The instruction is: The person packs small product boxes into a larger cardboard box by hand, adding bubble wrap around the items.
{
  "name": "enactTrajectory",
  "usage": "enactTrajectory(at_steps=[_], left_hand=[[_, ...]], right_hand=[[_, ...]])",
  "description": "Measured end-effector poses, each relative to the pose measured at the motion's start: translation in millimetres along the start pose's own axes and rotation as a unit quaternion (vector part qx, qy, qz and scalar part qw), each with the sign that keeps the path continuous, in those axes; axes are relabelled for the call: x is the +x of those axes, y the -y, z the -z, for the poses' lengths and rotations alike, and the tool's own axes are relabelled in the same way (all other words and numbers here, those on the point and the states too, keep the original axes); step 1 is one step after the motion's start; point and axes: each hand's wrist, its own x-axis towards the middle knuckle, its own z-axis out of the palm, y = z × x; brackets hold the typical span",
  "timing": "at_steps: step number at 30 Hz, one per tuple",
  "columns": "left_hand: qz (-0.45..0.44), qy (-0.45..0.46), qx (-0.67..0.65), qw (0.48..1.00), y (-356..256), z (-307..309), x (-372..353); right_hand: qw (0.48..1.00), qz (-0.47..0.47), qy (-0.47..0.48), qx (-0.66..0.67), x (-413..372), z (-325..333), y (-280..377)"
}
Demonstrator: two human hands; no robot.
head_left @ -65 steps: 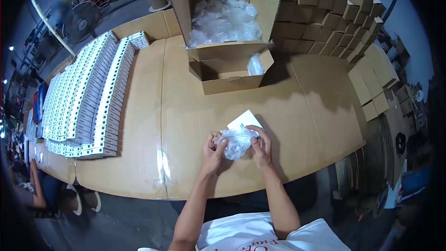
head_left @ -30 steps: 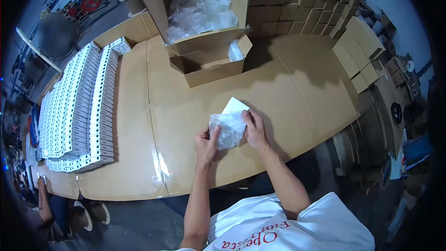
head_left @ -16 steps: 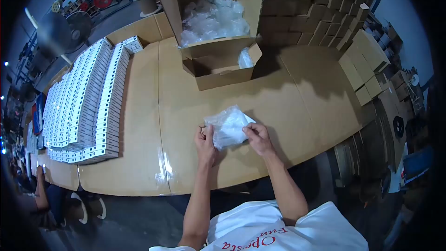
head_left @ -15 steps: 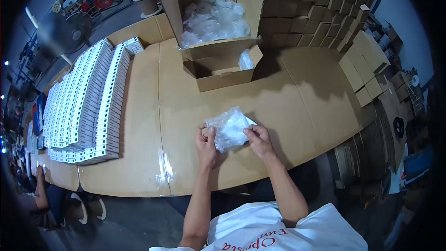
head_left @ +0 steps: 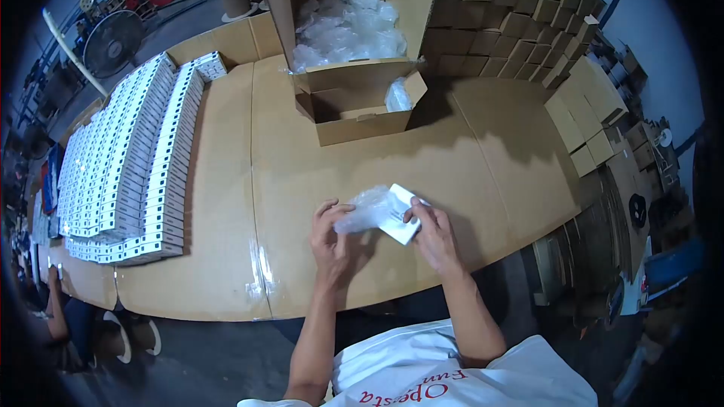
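Note:
A small white box (head_left: 403, 211) sits partly in a clear plastic bag (head_left: 368, 209), its right part bare. My right hand (head_left: 435, 240) pinches the box at its right edge, thumb on top. At the bag's left end, my left hand (head_left: 329, 240) has its curled fingers on the crumpled plastic. Both hands are above the cardboard-covered table (head_left: 302, 173), near its front edge. Beyond them stands an open cardboard box (head_left: 362, 133) with a plastic-wrapped thing (head_left: 397, 96) at its right end.
Rows of small white boxes (head_left: 124, 173) are stacked at the left. At the back, a large open carton (head_left: 411, 7) holds many clear plastic bags (head_left: 351, 30). Brown cartons (head_left: 490, 22) are piled at the back right. Another person's arm (head_left: 56, 305) shows at far left.
The white box has come partly out of the plastic bag, with my right hand on it. My left hand has moved slightly left, and the bag is stretched between the hands.

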Motion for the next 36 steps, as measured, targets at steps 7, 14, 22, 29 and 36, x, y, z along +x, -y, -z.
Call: enactTrajectory(at_steps=[7,14,22,29,36], left_hand=[[0.247,-0.019,-0.199,0.948,6.2,2.1,-9.6],[0.285,0.1,-0.242,0.922,6.1,-0.7,-9.4],[0.307,0.121,-0.229,0.916,-1.3,-0.3,-2.0],[0.272,0.115,-0.198,0.935,7.4,-2.0,-8.5],[0.263,0.117,-0.169,0.943,4.3,-3.7,-7.2]], right_hand=[[0.872,0.365,-0.013,-0.324,-1.7,-19.7,9.9],[0.91,0.298,-0.001,-0.287,10.6,-28.6,-37.2],[0.946,0.278,-0.071,-0.153,13.3,-9.1,-0.1],[0.944,0.318,0.078,0.032,36.6,-34.6,22.9],[0.94,0.306,0.15,0.014,37.8,-51.8,20.3]])
